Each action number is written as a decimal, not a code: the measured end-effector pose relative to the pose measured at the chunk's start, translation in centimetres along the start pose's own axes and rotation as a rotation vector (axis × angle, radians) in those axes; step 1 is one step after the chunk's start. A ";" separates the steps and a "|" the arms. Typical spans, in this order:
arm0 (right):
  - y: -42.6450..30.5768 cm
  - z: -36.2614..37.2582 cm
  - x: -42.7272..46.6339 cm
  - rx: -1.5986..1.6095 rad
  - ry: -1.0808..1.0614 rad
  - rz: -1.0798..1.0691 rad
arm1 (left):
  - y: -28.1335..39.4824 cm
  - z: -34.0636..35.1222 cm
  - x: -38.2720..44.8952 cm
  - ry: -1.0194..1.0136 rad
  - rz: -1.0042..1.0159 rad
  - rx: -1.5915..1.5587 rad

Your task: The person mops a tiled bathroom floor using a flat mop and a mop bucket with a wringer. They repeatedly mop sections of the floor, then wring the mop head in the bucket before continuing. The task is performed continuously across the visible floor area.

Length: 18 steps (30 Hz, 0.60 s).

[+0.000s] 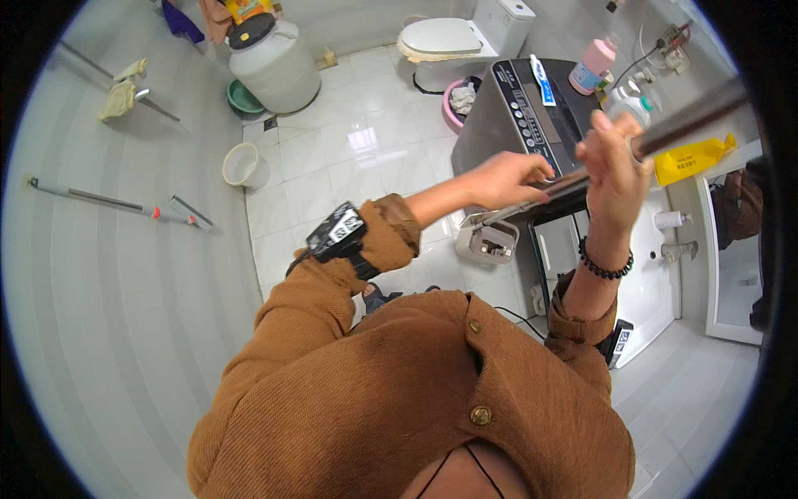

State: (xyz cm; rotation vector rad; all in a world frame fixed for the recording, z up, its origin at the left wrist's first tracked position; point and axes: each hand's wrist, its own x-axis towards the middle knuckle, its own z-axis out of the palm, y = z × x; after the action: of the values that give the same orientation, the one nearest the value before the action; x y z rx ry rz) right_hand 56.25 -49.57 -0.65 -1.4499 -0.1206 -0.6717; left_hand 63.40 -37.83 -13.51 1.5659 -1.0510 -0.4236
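Observation:
My right hand (614, 165) is wrapped around a metal mop pole (679, 125), near a light collar on it. The pole slants down to the left into a small beige mop bucket (511, 252) on the floor. Lower along the pole, my left hand (514, 179) has its thumb and fingers apart. Its thumb lies against or just over the pole; which of these cannot be told. The mop head is hidden inside the bucket. Some small light-coloured parts show in the bucket's other half.
A washing machine (474, 150) carries a toothpaste tube (543, 81) and a pink bottle (592, 65). Right of it are a white sink (648, 280) and a yellow wipes pack (692, 161). A toilet (442, 36), white barrel (274, 68) and white bucket (243, 165) stand farther off. A squeegee (124, 203) hangs left.

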 end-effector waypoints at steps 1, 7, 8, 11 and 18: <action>0.6 1.5 0.1 -0.005 -0.058 0.021 | -0.4 -1.8 -1.3 0.037 -0.028 -0.004; 8.5 13.8 -2.3 -0.047 -0.496 0.080 | 3.1 -14.7 -12.7 0.371 -0.108 -0.222; 10.4 16.2 -3.3 -0.094 -0.560 0.155 | 4.5 -17.0 -14.9 0.458 -0.129 -0.237; 15.8 22.5 -7.5 -0.148 -0.801 0.190 | 9.4 -22.8 -22.7 0.620 -0.016 -0.229; 23.4 30.9 -18.1 -0.227 -1.293 0.322 | 19.5 -26.6 -40.0 0.707 0.368 -0.557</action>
State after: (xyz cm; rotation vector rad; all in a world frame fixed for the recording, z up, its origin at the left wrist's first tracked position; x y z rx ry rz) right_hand 62.70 -14.92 -24.86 -1.8684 -0.8031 0.6126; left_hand 54.35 10.97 1.37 0.8786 -0.5701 0.1002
